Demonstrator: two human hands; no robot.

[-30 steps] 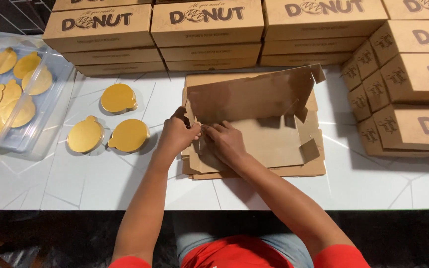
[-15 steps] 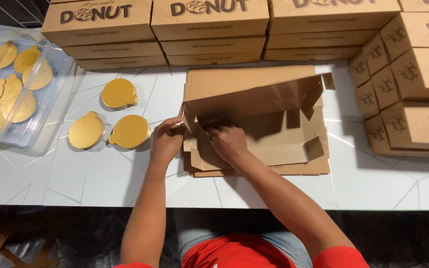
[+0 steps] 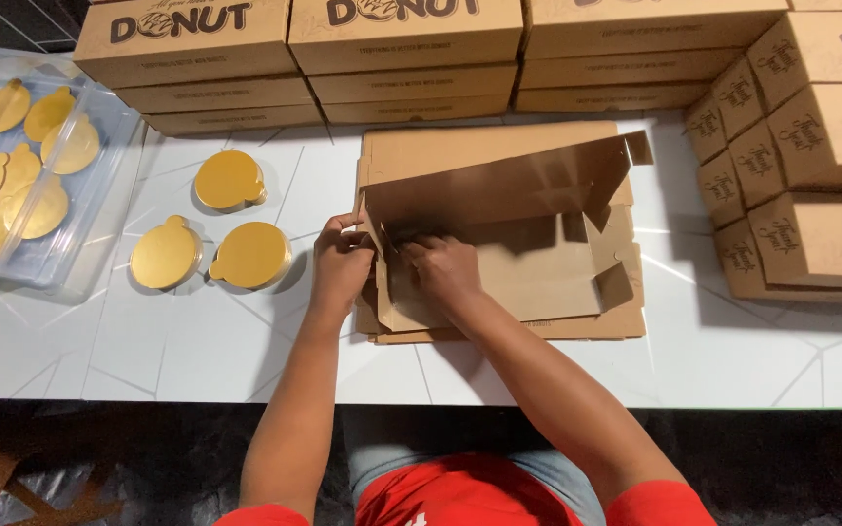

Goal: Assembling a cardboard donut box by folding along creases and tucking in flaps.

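The left hand point(image 3: 340, 265) has its fingers curled shut around the left end wall of a half-folded brown cardboard box blank point(image 3: 499, 244), thumb uppermost, apparently bracing that corner so the wall stands. The right hand point(image 3: 440, 268) lies inside the blank with fingers bent and pinched on an inner flap at the same left corner; the exact contact is partly hidden. The blank's long far wall is upright, its right end flap loose. It sits on a flat stack of unfolded brown cardboard blanks point(image 3: 509, 326) on the white tiled table point(image 3: 197, 360), directly before the person. Three round gold card discs with tabs point(image 3: 231, 180) lie left of the hands. Further left, a clear plastic tub point(image 3: 99, 209) holds more discs. Stacked closed brown cardboard boxes point(image 3: 406, 49) line the far and right edges.
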